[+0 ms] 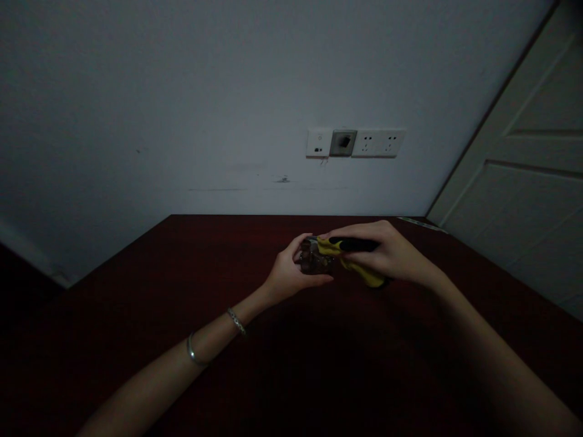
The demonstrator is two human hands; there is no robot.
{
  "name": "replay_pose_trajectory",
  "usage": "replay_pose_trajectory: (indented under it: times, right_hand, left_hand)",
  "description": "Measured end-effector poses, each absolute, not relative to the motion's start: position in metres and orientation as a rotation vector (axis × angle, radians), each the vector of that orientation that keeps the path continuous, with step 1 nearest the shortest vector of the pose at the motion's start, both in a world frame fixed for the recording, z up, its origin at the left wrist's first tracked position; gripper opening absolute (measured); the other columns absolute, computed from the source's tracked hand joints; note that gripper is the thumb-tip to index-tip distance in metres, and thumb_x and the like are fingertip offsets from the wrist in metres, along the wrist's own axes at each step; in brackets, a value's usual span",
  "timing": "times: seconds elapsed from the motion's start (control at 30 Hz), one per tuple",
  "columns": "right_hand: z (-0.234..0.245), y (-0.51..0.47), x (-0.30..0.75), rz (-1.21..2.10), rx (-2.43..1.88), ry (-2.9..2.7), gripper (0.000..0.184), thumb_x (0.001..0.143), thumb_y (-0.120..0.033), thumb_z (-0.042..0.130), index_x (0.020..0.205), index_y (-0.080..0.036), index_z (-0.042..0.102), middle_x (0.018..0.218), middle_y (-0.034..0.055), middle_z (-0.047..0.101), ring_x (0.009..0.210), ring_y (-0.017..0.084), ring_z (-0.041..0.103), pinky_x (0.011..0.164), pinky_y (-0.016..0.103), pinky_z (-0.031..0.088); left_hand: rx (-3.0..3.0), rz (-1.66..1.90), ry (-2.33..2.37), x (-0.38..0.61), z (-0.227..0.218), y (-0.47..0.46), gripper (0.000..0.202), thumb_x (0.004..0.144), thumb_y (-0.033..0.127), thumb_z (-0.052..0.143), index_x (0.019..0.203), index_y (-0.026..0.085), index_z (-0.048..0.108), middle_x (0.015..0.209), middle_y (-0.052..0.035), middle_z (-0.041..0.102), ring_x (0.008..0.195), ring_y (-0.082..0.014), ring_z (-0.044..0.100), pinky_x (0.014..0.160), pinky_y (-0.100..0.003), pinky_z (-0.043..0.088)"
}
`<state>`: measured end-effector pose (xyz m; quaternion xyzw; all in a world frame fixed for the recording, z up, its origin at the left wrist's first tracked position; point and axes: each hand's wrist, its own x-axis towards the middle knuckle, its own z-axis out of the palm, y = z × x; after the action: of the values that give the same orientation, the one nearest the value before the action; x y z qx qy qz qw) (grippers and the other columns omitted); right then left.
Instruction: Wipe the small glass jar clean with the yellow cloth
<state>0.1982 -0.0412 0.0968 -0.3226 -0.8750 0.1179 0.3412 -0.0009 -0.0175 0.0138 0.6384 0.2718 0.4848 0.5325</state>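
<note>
Above the dark red table (218,255), my left hand (289,270) is closed around a small, dark brown, shiny object (313,260) whose kind I cannot make out in the dim light. Its thumb and fingers wrap the object from the left. My right hand (385,249) grips a pair of pliers (371,277) with yellow and black handles. One handle lies under the fingers, while the other slants down below the palm. The tool's head is at the upper side of the brown object; whether its jaws pinch anything is not visible.
A white wall stands behind the table and carries a row of sockets (376,143) with a grey-framed switch plate (343,143). At the right is a pale panelled door (523,158). A thin strip (421,224) lies along the table's far right edge.
</note>
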Motion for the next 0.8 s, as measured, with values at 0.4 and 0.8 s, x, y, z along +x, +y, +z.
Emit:
replay_pose_trajectory:
  times: [0.4, 0.8]
  right_hand:
    - [0.105, -0.046, 0.195, 0.461, -0.737, -2.431, 0.030, 0.081, -0.014, 0.065, 0.110, -0.020, 0.070, 0.104, 0.0029, 0.074, 0.092, 0.016, 0.070, 0.084, 0.025, 0.052]
    - [0.101, -0.048, 0.194, 0.289, -0.826, -2.310, 0.034, 0.081, -0.012, 0.063, 0.114, -0.019, 0.067, 0.110, 0.0039, 0.072, 0.098, 0.018, 0.068, 0.088, 0.027, 0.051]
  left_hand:
    - [1.474, 1.222, 0.644, 0.000, 0.006, -0.007, 0.086, 0.049, 0.018, 0.087, 0.123, 0.016, 0.044, 0.120, -0.0147, 0.062, 0.110, -0.0291, 0.061, 0.097, -0.047, 0.049]
    - [1.568, 1.200, 0.693, -0.001, 0.008, -0.011, 0.091, 0.051, 0.022, 0.087, 0.129, 0.016, 0.041, 0.122, -0.0158, 0.061, 0.108, -0.0292, 0.062, 0.093, -0.046, 0.052]
